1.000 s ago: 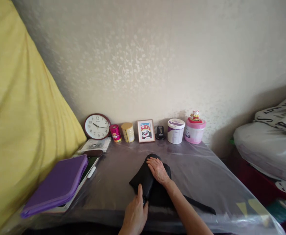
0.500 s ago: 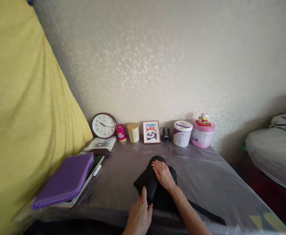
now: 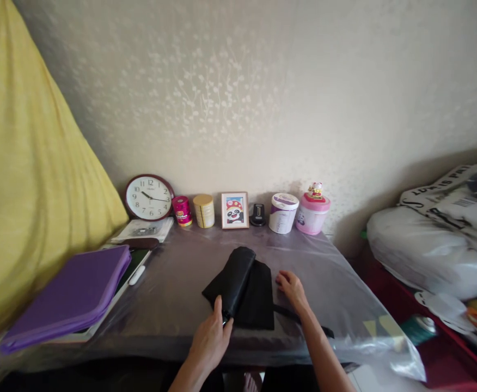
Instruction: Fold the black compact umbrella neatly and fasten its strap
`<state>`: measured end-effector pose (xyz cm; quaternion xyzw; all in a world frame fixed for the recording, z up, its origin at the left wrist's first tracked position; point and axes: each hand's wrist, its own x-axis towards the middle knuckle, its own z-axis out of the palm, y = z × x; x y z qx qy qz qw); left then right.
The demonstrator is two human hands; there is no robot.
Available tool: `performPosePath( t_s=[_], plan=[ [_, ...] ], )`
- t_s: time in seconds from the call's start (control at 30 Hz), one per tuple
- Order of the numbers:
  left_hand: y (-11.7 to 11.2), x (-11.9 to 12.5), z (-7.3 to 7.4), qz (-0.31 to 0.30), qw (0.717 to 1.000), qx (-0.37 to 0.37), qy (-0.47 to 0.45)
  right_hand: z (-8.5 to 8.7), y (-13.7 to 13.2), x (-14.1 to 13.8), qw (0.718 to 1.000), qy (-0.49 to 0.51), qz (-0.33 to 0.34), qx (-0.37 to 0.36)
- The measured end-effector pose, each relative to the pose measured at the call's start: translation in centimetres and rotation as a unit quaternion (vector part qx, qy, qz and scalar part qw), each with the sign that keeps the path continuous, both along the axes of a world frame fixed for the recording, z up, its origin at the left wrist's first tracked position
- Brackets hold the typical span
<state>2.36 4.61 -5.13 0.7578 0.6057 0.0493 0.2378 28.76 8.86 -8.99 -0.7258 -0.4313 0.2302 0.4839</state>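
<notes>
A black cloth bundle (image 3: 237, 277) lies near the front of the tabletop (image 3: 173, 296), roughly in the middle from side to side. Its thick rolled part slants away from the person, leaning right at the far end, with a pointed corner of cloth sticking out on the left and a flat flap (image 3: 257, 307) spread on the right. The left hand (image 3: 211, 335) grips the bundle's near end, forefinger laid along the roll and thumb at the other side. The right hand (image 3: 291, 286) is apart from the bundle, just right of the flap, low over the tabletop, its fingers loosely bent and its grasp relaxed. A black strap (image 3: 286, 312) runs from the flap's right edge beneath the right forearm.

To the left, a purple folder (image 3: 67, 294) rests on a dark green board, with a white pen-like item (image 3: 136, 275) beside it. Along the wall (image 3: 238, 109) stand, from left to right, a round clock (image 3: 149, 197), a pink tin (image 3: 182, 211), a yellow-lidded canister (image 3: 205, 212), a framed panda picture (image 3: 234, 210), a small black object (image 3: 257, 215), a white-and-purple tub (image 3: 283, 214) and a pink-lidded tub (image 3: 312, 215) carrying a cat figurine (image 3: 316, 190). A yellow cloth (image 3: 30, 179) hangs at far left; a pale, stuffed bag (image 3: 426, 250) sits at far right.
</notes>
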Motion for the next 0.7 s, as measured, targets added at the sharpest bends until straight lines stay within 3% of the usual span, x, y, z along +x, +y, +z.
performPosePath(
  t_s=[0.13,0.3,0.4,0.6,0.7],
  plan=[
    [0.0,-0.1,0.0,0.004,1.000,-0.009,-0.014,0.7,-0.7,-1.4,0.989,0.142,0.024,-0.038],
    [0.2,-0.5,-0.1,0.000,0.999,-0.011,-0.035,2.0,-1.0,-3.0,0.986,0.152,0.043,-0.046],
    [0.3,-0.8,0.0,-0.005,0.999,-0.017,-0.052,2.2,-0.7,-3.7,0.992,0.113,0.039,-0.050],
    [0.5,-1.0,0.1,-0.007,0.997,-0.021,-0.076,1.4,0.5,-4.4,0.996,-0.087,0.004,0.004],
    [0.6,-0.9,0.1,0.000,0.997,-0.023,-0.076,0.9,0.3,-4.1,0.995,-0.100,0.000,0.018]
  ],
)
